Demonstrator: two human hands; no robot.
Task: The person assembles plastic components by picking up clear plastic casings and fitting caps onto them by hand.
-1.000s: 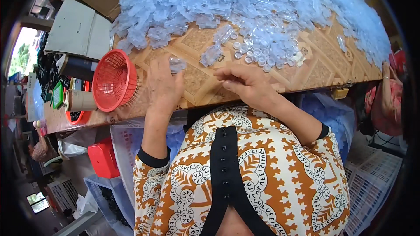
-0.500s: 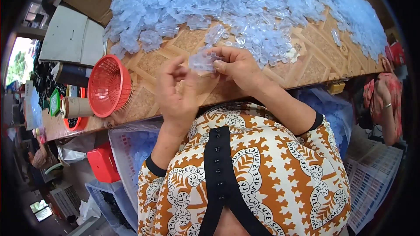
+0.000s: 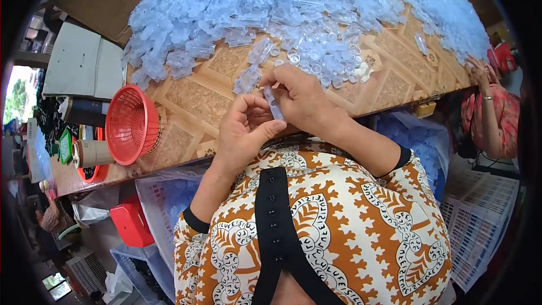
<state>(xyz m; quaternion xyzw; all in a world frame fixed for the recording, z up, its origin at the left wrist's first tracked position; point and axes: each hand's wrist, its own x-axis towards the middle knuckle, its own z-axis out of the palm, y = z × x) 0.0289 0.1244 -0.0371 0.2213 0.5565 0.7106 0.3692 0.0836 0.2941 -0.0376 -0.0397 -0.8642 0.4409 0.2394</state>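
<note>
In front of my chest, a small clear plastic piece (image 3: 275,105) is held upright between both hands. My right hand (image 3: 307,97) pinches it from the right, its fingers closed. On the other side, my left hand (image 3: 244,130) has curled fingers behind the piece and its thumb at the lower end. Just beyond my fingers, a clear flat plastic part (image 3: 247,79) lies on the table. Another clear part (image 3: 261,51) rests farther up, beside loose round clear caps (image 3: 316,59). The piece's exact shape is partly hidden by my fingers.
A large heap of clear plastic parts (image 3: 254,0) covers the far table. A red plastic basket (image 3: 132,124) stands at the left, next to a brown tape roll (image 3: 96,153). Bags of parts (image 3: 415,135) hang below the edge. Another person's arm (image 3: 491,113) shows at right.
My left hand has come in to meet the right, and both are nearer my body. A flat clear part seen at my right fingertips now lies beyond them; a narrow piece shows between my hands.
</note>
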